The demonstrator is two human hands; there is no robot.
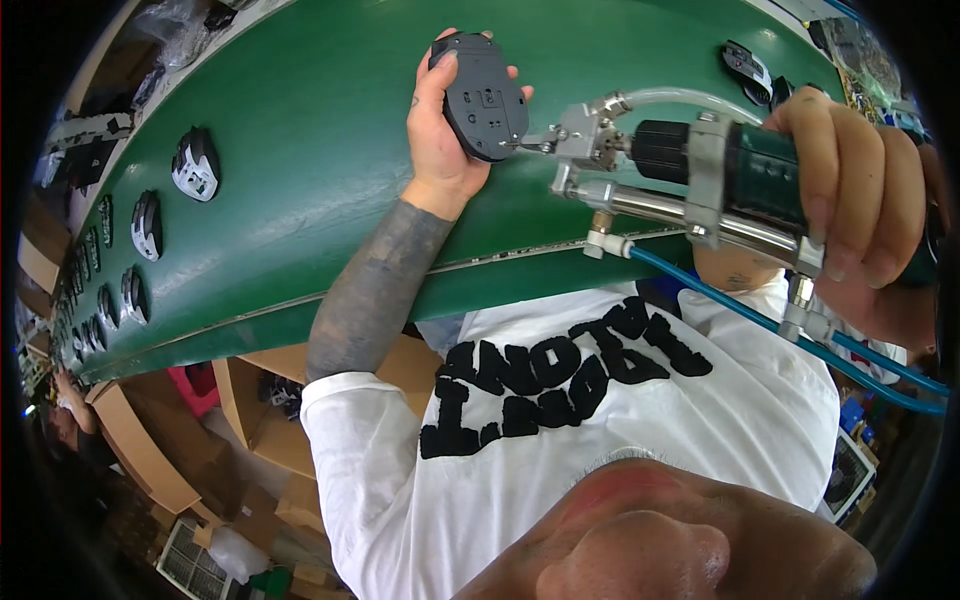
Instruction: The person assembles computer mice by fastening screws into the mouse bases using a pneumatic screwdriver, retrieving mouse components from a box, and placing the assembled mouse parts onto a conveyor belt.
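Note:
My left hand (436, 145) is closed round a dark computer mouse (487, 85), held up with its underside showing. The thumb lies on one edge and fingertips show past the other. In my right hand (862, 195) is a power screwdriver (762, 170) with a dark green body and a metal feed head (588, 135). It lies almost level and points left. Its thin tip meets the lower end of the mouse's underside, near a screw hole; whether a screw sits there is too small to tell.
A green conveyor belt (320, 130) runs beneath my hands. Mouse shells (195, 165) lie in a line at its left, and another mouse (746, 68) is at the far right. A clear tube (690, 97) and blue hoses (700, 290) trail from the screwdriver. Cardboard boxes (150, 440) stand near the belt.

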